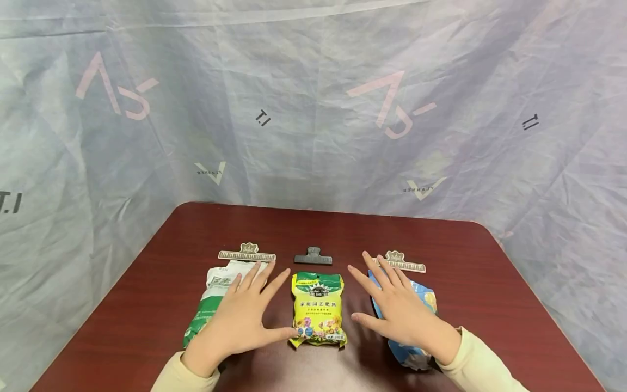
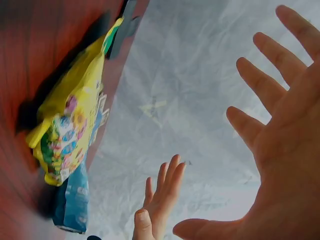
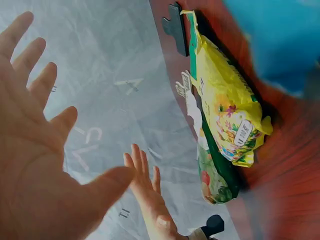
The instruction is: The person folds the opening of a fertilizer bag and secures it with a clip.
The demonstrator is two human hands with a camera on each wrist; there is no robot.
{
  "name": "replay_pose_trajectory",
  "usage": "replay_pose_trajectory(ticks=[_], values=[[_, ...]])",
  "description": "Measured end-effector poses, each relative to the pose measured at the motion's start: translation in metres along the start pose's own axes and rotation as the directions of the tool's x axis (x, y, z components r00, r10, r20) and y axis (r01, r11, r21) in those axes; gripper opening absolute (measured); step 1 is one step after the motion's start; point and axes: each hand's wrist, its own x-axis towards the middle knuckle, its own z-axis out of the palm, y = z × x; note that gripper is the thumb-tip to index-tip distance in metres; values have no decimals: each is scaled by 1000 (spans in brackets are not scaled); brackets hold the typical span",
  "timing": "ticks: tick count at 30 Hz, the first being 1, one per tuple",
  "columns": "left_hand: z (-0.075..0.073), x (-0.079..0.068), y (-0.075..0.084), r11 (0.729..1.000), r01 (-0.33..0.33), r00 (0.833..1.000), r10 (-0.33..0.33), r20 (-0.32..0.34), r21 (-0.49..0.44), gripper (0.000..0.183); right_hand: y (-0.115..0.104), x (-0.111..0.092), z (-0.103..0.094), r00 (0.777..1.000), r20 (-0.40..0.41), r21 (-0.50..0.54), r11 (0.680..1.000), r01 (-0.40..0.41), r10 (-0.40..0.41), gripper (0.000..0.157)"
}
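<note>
In head view, L hand (image 1: pixel 242 316) hides part of the white-green bag (image 1: pixel 208 310); R hand (image 1: pixel 399 310) hides the middle of the blue bag (image 1: pixel 411 356) and one end of a pale clip (image 1: pixel 411 267). In R wrist view, blue bag is blurred and cut off at approx. 1 o'clock. Counted on worktop (image 1: pixel 490 310): 3 bags, 3 clips. Fingers of both hands are spread apart, above the bags. Yellow bag (image 1: pixel 318 307) lies btw. hands: 3 o'clock from L hand, 9 from R hand; black clip (image 1: pixel 313 257) at its 12.
</note>
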Motion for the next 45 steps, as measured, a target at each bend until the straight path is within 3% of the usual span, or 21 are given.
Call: replay_pose_trajectory(ticks=[8, 16, 23, 31, 45], values=[[-15, -7, -21, 999, 44, 997, -42, -58, 28, 94, -5, 17, -8, 999, 13, 74, 997, 36, -37, 71], [-34, -10, -43, 992, 120, 992, -121, -28, -28, 91, -13, 40, -19, 995, -6, 100, 990, 96, -96, 67], [-43, -14, -66, 979, 189, 982, -190, -11, -76, 86, -24, 60, -22, 991, 53, 167, 979, 113, -124, 65], [-35, -11, -98, 960, 230, 973, -228, 30, -157, 80, -34, 85, -14, 982, 134, 301, 950, 85, -131, 61], [-17, -9, -147, 910, 314, 950, -302, 83, -271, 72, -48, 123, 28, 966, 229, 490, 872, -10, -118, 52]])
